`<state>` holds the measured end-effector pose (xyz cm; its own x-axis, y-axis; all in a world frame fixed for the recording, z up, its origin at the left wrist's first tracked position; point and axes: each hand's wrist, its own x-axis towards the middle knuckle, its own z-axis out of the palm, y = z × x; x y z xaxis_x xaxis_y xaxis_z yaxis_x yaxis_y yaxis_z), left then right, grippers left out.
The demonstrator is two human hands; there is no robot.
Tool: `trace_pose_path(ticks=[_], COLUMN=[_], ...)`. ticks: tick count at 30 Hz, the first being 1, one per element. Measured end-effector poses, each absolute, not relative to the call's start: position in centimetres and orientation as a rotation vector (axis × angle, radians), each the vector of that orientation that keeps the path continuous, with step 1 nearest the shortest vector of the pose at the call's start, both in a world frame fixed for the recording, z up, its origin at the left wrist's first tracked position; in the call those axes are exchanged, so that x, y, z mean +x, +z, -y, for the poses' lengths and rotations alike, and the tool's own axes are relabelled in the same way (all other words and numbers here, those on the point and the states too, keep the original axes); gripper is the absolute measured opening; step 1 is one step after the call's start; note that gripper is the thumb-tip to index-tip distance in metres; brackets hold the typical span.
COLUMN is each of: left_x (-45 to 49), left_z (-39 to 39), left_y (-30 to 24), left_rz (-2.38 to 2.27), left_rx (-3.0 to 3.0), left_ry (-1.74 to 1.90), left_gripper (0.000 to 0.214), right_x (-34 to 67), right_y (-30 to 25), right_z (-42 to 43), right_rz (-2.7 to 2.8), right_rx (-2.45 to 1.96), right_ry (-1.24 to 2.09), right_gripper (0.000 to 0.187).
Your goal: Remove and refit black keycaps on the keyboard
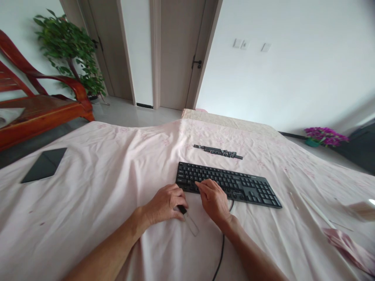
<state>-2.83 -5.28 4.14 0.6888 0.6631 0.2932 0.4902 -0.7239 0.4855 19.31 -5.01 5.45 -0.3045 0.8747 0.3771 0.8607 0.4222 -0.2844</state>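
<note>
A black keyboard lies on the pink cloth, with several key spots along its near row lacking caps. My left hand is at its near left corner, fingers closed around a wire keycap puller with a dark end; the wire loop points toward me. Over the near row, my right hand is closed in a pinch, its fingertips at the left part of that row. Whatever is between those fingertips is too small to make out. Behind the keyboard, loose black keycaps lie in rows.
The keyboard's cable runs toward me beside my right wrist. A dark tablet or phone lies at the left. On the right are thin sticks, a pink cloth piece and a blurred container. A wooden chair stands beyond.
</note>
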Motion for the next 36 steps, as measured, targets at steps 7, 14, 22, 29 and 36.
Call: trace_pose_path(ticks=[7, 14, 22, 29, 36], left_x=[-4.6, -8.5, -9.0, -7.0, -2.6], left_z=[4.8, 2.3, -1.5, -3.4, -1.8], left_y=[5.4, 4.4, 2.3, 2.4, 2.5], left_rz=[-0.972, -1.49, -1.878, -1.936, -1.697], left_rx=[2.455, 1.907, 1.678, 1.817, 1.887], left_ry=[0.477, 0.766, 0.975, 1.092, 1.159], left_gripper=[0.023, 0.017, 0.036, 0.039, 0.033], right_x=[20.7, 24.8, 25.0, 25.3, 26.6], right_y=[5.8, 6.3, 7.0, 7.1, 8.3], right_z=[5.2, 1.5, -0.7, -0.4, -0.7], right_rz=[2.328, 2.557, 2.679, 2.625, 2.585], right_rx=[-1.469, -1.51, -1.491, -1.504, -1.482], right_ry=[-0.054, -0.035, 0.154, 0.186, 0.298], right_gripper=[0.053, 0.1, 0.119, 0.122, 0.1])
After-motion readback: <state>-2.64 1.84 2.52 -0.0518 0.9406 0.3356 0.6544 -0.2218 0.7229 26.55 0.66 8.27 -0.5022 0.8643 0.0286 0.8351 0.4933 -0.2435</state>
